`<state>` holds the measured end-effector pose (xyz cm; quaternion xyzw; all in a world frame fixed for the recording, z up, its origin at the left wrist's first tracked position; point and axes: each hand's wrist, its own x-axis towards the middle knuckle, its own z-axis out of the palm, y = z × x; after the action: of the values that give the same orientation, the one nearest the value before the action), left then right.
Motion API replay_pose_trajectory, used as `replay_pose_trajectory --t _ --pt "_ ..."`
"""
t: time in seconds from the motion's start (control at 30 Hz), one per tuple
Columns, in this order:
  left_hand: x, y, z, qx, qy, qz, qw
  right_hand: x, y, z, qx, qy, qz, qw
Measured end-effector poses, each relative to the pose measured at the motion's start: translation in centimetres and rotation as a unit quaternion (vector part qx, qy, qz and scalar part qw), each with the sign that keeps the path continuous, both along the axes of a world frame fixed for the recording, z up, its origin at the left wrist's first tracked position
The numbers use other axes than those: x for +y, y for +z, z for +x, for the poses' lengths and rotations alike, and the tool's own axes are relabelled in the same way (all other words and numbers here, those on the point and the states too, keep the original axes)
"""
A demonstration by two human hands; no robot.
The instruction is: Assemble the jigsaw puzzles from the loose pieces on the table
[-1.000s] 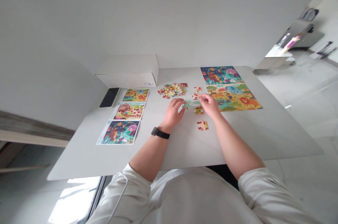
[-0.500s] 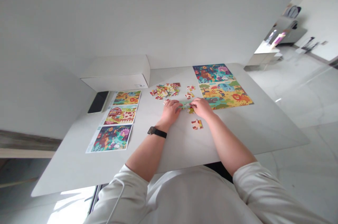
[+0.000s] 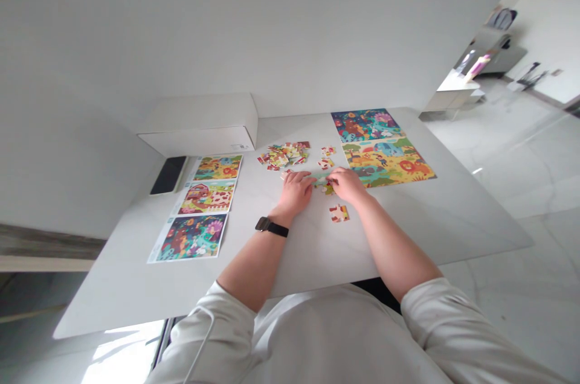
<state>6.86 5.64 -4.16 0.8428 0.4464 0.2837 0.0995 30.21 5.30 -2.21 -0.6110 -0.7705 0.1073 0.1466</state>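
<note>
Joined puzzle pieces (image 3: 322, 182), green and yellow on top, lie flat on the table between my hands. My right hand (image 3: 348, 186) pinches a puzzle piece at their right side, and its fingers partly hide it. My left hand (image 3: 295, 194) rests at the left side with fingers stretched out, the index fingertip close to the joined pieces. Beyond its fingertips a pale piece (image 3: 285, 174) shows in part. Two loose pieces (image 3: 325, 163) lie just past the hands, and a red and cream piece (image 3: 339, 213) lies nearer to me.
A pile of puzzle pieces (image 3: 284, 156) lies farther back. Two picture sheets (image 3: 389, 160) are at the right, and a strip of three printed pictures (image 3: 206, 198) at the left. A dark phone (image 3: 168, 175) and a white box (image 3: 199, 124) stand near the wall.
My left hand has shifted slightly to the right, and its index finger reaches out more. My right hand stays almost where it was at the joined pieces.
</note>
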Motion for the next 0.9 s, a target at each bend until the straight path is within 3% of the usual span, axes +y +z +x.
replay_pose_trajectory --t 0.13,0.77,0.9 --pt "-0.4 0.1 0.3 0.014 -0.035 -0.01 0.999 0.0 -0.1 0.0 0.005 0.003 -0.001 1.0" --pt "-1.1 -0.2 0.6 0.032 -0.051 -0.01 0.998 -0.3 0.5 -0.3 0.0 -0.001 -0.001 1.0" --pt "-1.3 -0.1 0.1 0.012 -0.005 0.005 1.0 -0.3 0.6 -0.3 -0.003 -0.003 -0.005 1.0"
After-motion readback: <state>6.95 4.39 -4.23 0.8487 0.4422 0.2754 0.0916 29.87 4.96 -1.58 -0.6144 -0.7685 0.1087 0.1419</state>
